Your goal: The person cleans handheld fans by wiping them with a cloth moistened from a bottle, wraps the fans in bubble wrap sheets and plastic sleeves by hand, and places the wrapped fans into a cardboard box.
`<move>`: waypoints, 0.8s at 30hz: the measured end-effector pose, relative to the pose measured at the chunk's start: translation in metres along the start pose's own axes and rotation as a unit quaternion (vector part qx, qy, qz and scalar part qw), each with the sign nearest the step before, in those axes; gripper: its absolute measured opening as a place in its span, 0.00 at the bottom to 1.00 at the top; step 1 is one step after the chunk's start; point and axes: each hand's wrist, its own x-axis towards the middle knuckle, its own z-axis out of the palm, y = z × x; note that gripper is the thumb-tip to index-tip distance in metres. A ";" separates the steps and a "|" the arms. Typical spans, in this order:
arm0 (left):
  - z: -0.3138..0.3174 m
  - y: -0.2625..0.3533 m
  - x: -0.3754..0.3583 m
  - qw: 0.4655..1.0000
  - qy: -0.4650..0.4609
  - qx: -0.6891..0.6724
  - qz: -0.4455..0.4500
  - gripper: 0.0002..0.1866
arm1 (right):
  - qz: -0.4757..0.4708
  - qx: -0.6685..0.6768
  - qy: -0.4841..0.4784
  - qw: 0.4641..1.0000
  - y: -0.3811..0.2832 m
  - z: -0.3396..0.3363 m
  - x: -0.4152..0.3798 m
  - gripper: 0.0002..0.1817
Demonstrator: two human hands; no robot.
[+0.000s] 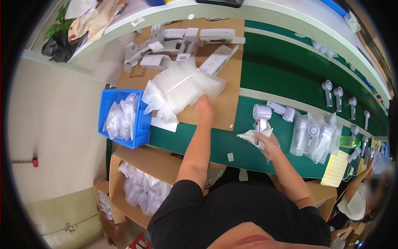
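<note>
My right hand (270,144), in what looks like a thin clear glove, is closed round the handle of a white handheld fan (262,112). A white cloth (248,135) is bunched in the same hand against the handle. At the near edge of a stack of bubble wrap bags (176,87) is my left hand (204,108); its fingers are blurred, so their grip cannot be made out. Another handheld fan (286,113) lies just beyond the held one. To the right, several fans in bubble bags (313,135) lie side by side on the green table (195,145).
White boxes (188,43) lie on a cardboard sheet (226,110) under a shelf. A blue bin (143,124) and a cardboard carton (120,182) hold bagged items at left. More fans (327,93), a yellow sheet (335,168) and a co-worker (358,195) are at right.
</note>
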 end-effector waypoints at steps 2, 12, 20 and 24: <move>-0.003 0.015 -0.004 0.996 -0.081 0.033 -0.031 0.09 | 0.001 0.015 0.007 1.000 -0.007 -0.011 -0.016 0.26; 0.125 -0.091 -0.011 0.995 0.071 0.055 -0.039 0.11 | -0.037 0.120 0.042 0.991 0.012 -0.123 -0.052 0.27; 0.015 0.075 -0.043 0.966 -0.182 -0.119 -0.139 0.09 | -0.019 0.136 0.014 0.990 -0.032 -0.086 -0.088 0.30; 0.047 0.135 -0.066 0.679 -0.281 -0.507 -0.450 0.12 | -0.016 0.120 0.023 0.992 -0.028 -0.101 -0.078 0.30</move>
